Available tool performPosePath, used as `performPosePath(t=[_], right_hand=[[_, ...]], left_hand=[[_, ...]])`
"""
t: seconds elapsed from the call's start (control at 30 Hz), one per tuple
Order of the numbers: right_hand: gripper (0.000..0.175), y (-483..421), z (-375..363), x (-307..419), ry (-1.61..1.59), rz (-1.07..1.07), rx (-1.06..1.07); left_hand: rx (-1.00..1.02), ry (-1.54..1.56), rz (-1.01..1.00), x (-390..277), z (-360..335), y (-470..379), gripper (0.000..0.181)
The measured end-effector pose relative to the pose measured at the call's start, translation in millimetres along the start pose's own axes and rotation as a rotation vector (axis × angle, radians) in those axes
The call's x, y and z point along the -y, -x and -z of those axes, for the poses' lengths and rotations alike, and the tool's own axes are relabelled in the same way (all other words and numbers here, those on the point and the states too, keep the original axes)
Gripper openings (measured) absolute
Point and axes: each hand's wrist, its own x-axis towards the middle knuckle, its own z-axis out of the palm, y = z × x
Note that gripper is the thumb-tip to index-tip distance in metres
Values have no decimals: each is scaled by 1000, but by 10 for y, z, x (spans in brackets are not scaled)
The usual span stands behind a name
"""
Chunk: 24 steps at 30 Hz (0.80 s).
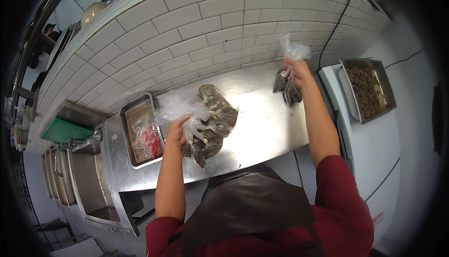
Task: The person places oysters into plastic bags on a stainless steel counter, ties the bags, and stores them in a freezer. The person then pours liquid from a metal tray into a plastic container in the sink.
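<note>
My left hand (177, 130) grips the gathered tops of several clear plastic bags (219, 111) filled with dark brown food. Those bags rest in a cluster on the stainless steel table (259, 134). Toward the table's right end, my right hand (298, 70) is closed around the necks of a smaller bunch of filled bags (293, 91). That bunch hangs below my fist, while its loose plastic tops stick up above it. Whether its bottom touches the table I cannot tell. The exact number of bags in each bunch is hidden by overlap.
Left of the bags sits a metal tray (131, 153) holding crumpled plastic and something red. Beyond it are a sink (93, 176) and a green cutting board (66, 130). A pan of brown chopped food (366, 92) rests on a white appliance (372, 148). A tiled wall (210, 25) backs the table.
</note>
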Motion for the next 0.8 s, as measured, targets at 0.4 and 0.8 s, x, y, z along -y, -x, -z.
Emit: performPosePath(t=[0.4,0.8], right_hand=[[105,365,609,-313,991,302,313],[36,1778,-1570,-724,632,828,519]], left_hand=[[32,29,-25,61,75,-47,37],[45,43,56,81,209,-76,41]])
